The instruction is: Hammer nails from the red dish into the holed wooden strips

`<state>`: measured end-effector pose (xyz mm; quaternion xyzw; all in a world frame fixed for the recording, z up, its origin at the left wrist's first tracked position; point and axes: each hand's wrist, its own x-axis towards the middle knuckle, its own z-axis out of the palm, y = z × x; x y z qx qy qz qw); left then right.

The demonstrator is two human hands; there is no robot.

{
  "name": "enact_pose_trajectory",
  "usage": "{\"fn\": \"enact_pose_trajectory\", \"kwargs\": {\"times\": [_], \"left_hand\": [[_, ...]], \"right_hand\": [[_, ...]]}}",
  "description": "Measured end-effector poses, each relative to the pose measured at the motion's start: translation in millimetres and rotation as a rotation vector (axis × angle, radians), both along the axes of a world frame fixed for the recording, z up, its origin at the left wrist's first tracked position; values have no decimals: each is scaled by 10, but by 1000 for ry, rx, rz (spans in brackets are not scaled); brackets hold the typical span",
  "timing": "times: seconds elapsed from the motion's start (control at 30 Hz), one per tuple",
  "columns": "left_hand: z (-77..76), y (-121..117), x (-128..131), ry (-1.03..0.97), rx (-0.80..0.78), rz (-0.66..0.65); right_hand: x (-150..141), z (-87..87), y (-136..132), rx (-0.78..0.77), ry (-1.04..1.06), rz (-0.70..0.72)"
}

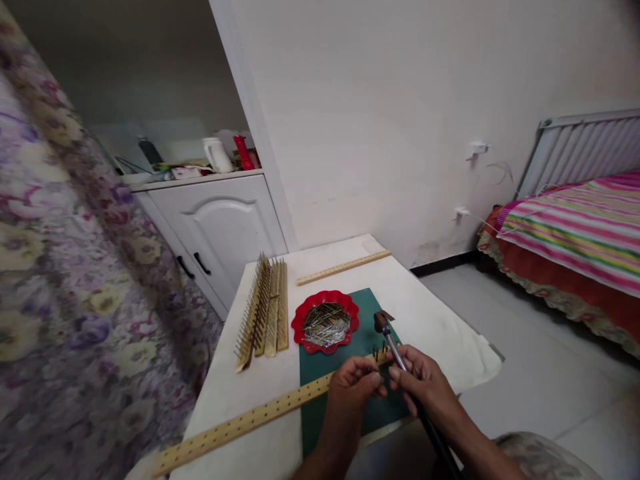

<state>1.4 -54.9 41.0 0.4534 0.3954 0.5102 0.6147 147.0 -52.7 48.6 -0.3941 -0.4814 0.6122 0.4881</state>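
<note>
A long wooden strip (260,417), drilled with a row of holes, lies slantwise over a green mat (350,363) on the white table (440,320); a few dark nails (380,349) stand upright at its far end. The left hand (356,385) rests on the strip, its fingertips pinched together, probably on a nail, though it is too small to be sure. The right hand (425,383), just beside it at three o'clock, is closed around the handle of a small hammer (386,328), whose head hangs above the nails. At eleven o'clock from the hands sits a red dish (326,323) full of nails; at ten o'clock lie finished nailed strips (265,310); at twelve o'clock, a bare strip (343,267).
</note>
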Motion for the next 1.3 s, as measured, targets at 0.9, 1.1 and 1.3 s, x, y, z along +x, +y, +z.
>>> {"fn": "enact_pose_trajectory", "kwargs": {"times": [0.9, 1.1, 1.3], "left_hand": [[-210, 405, -257, 892, 465, 193], [-232, 421, -234, 944, 480, 203], [-269, 432, -240, 952, 466, 191]], "right_hand": [[76, 34, -67, 22, -51, 25], [87, 81, -87, 31, -35, 90], [24, 63, -122, 18, -19, 226]]}}
